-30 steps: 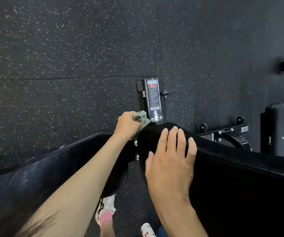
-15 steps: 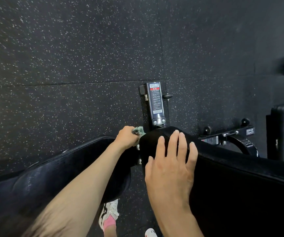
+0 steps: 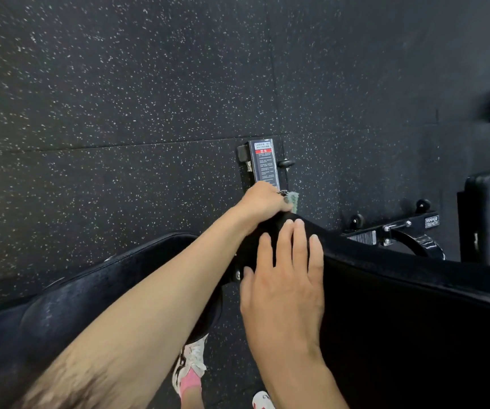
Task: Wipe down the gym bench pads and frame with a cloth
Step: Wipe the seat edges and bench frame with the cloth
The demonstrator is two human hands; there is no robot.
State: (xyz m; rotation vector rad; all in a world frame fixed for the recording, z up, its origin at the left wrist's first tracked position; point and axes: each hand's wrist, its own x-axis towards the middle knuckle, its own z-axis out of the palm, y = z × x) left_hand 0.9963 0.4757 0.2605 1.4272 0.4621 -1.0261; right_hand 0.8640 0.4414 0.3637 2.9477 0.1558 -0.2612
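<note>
The floor (image 3: pixel 119 98) is recorded as black, flecked throughout with pale speckles. The pads (image 3: pixel 415 320) are noted as plain black. The cloth (image 3: pixel 293 200) is logged as pale green. A red band is seen across the label (image 3: pixel 263 163). The shoe (image 3: pixel 192 358) is entered as white, the sock (image 3: pixel 190 382) as pink.

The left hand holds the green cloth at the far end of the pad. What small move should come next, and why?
Probably slide the left hand with the green cloth forward onto the labelled frame post. The cloth sits at the far tip of the pad, close to the foot of that post, while the right hand lies flat on the pad, steadying it.
</note>
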